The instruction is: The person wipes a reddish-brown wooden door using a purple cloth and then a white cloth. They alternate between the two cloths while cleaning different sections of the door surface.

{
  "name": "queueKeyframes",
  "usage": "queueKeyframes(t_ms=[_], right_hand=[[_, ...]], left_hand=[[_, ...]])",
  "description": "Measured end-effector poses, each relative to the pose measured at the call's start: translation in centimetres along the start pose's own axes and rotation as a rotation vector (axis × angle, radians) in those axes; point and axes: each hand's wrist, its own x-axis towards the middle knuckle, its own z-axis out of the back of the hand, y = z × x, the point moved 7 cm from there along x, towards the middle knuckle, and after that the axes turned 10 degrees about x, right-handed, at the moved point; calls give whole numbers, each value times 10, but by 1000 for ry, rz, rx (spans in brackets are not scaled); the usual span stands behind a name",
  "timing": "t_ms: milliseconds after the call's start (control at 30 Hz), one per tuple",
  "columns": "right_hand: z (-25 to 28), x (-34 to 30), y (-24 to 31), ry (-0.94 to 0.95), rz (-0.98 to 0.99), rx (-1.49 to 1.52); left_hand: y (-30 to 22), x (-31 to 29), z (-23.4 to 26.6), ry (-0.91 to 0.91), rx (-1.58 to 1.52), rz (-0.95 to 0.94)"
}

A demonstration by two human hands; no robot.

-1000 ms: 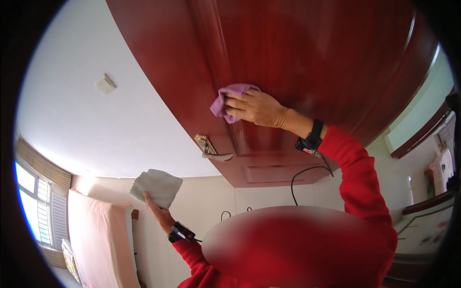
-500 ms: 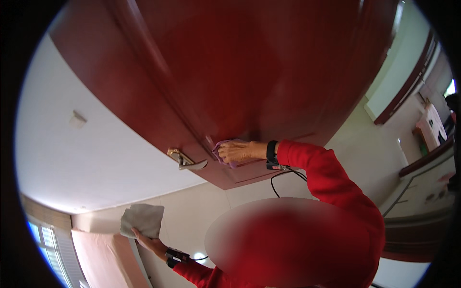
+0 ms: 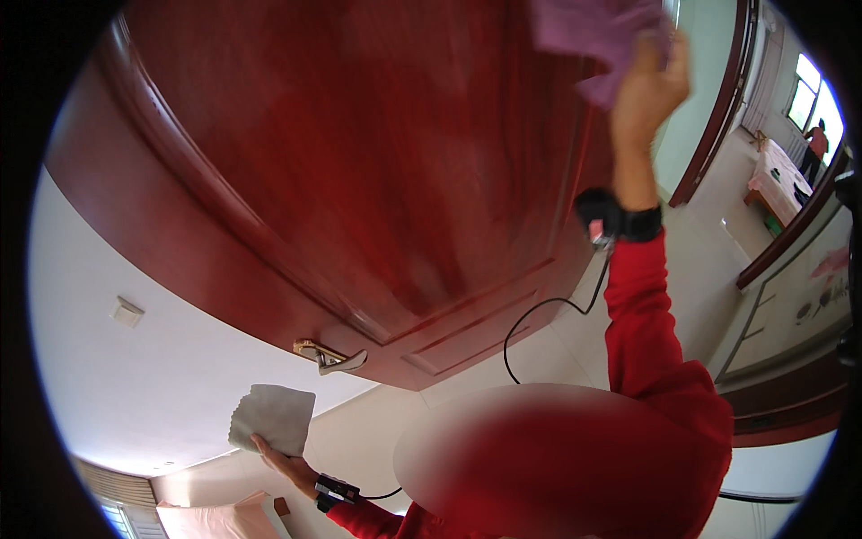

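I see a large dark-red panelled wooden door [image 3: 359,162] filling most of my feed. Soft purple cloth [image 3: 597,40] at its upper right; right hand [image 3: 648,85] has it, fingers curled on it but motion-blurred; can't tell if cloth touches door. Folded grey cloth with scalloped edge [image 3: 277,418] pinched at its lower edge by left hand [image 3: 283,460], fingers partly hidden. Curved metal lever handle [image 3: 332,357] near grey cloth.

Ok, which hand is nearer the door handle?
Left. In the picture, the left hand is below the door handle; the right hand is far above and right.
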Motion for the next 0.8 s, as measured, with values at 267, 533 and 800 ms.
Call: queueKeyframes(t_ms=[267,533,800], right_hand=[[-28,-7,-56,416,144,-13],[-5,-163,-61,615,226,-74],[72,-294,-84,1051,176,-173]], left_hand=[[11,-10,-5,-20,0,45],[19,-4,-30,142,-32,63],[15,-1,-35,86,329,-186]])
